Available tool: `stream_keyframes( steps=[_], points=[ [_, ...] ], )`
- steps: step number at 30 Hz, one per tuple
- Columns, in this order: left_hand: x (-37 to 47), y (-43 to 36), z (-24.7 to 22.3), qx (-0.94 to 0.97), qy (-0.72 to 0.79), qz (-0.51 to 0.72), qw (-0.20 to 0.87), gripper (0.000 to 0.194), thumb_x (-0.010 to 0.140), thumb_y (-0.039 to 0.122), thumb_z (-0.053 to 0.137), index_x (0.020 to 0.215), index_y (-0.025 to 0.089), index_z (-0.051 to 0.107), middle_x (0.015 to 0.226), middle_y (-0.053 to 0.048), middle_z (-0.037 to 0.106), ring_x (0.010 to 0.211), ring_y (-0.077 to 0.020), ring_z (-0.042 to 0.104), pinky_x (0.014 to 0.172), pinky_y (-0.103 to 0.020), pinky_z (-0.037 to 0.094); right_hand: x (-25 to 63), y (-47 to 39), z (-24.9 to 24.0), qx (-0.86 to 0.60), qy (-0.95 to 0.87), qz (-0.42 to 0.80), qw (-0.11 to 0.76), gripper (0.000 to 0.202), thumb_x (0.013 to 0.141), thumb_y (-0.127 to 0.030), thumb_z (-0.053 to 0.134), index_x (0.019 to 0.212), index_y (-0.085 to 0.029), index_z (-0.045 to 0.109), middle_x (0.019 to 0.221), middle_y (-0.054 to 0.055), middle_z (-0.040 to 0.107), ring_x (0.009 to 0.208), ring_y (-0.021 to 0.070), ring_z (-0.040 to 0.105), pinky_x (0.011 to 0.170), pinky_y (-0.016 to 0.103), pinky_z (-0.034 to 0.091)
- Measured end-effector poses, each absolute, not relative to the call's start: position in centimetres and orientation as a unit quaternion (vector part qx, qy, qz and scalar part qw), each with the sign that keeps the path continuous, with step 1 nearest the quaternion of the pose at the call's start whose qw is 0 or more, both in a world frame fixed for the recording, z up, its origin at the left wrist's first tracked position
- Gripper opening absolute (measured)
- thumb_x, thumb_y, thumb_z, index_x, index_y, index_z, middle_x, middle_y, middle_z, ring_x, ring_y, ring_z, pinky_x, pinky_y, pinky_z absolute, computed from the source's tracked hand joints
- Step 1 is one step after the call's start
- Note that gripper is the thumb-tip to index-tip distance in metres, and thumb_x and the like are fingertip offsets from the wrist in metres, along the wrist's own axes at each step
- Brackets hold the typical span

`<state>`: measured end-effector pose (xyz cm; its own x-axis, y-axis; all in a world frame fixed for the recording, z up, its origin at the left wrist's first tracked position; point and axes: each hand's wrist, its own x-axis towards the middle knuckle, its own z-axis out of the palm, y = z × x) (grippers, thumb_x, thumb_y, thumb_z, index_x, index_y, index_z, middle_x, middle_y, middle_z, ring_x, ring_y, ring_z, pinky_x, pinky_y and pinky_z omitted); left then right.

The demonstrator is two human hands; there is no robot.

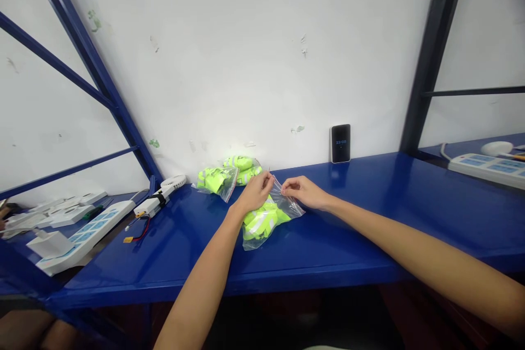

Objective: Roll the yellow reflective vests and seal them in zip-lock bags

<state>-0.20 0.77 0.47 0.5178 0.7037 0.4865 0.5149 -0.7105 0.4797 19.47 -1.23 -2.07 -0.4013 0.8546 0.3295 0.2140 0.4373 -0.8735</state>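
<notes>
Presently, the edge of the clear bag (251,243) at twelve o'clock, holding neon fabric (262,221), is being worked, left hand (255,192) and right hand (305,192) pinching it with fingers nearly closed; the next move seemingly calls for steady fingertip control.

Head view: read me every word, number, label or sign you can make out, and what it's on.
"23:0", last digit too blurred to tell: lit screen of the black device against the wall.
Blue labels on the left power strip and right power strip: too small to read.
Front bag between the hands: no readable text.
</notes>
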Motion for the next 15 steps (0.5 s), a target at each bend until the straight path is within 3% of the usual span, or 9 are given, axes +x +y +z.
stream_keyframes(
  steps=[7,11,15],
  points=[
    [-0.39,1.25,0.29,0.862,0.319,0.310,0.241,0.033,0.089,0.040,0.049,0.073,0.014,0.062,0.075,-0.003,0.061,0.066,-0.0136,0.050,0.061,-0.027,0.039,19.05,-1.48,-2.43,-0.374,-0.757,0.308,0.439,0.022,0.080,-0.037,0.060,0.079,-0.016,0.067,0.069,0.002,0.062,0.064,0.0142,0.052,0.060,0.026,0.038],
    [-0.26,1.27,0.47,0.860,0.295,0.313,0.273,0.031,0.089,0.038,0.050,0.078,0.014,0.065,0.085,-0.007,0.066,0.076,-0.0165,0.057,0.068,-0.028,0.044,18.77,-1.70,-2.53,-0.396,-0.720,0.346,0.453,0.025,0.077,-0.040,0.063,0.076,-0.016,0.067,0.064,0.001,0.060,0.060,0.0141,0.051,0.058,0.026,0.038],
    [-0.32,1.40,0.52,0.864,0.300,0.295,0.275,0.032,0.090,0.040,0.048,0.080,0.015,0.064,0.083,-0.006,0.065,0.075,-0.0164,0.057,0.069,-0.029,0.044,18.81,-1.42,-2.87,-0.387,-0.699,0.391,0.457,0.025,0.074,-0.040,0.066,0.075,-0.015,0.068,0.067,0.002,0.064,0.062,0.0151,0.055,0.061,0.027,0.040]
  ],
)
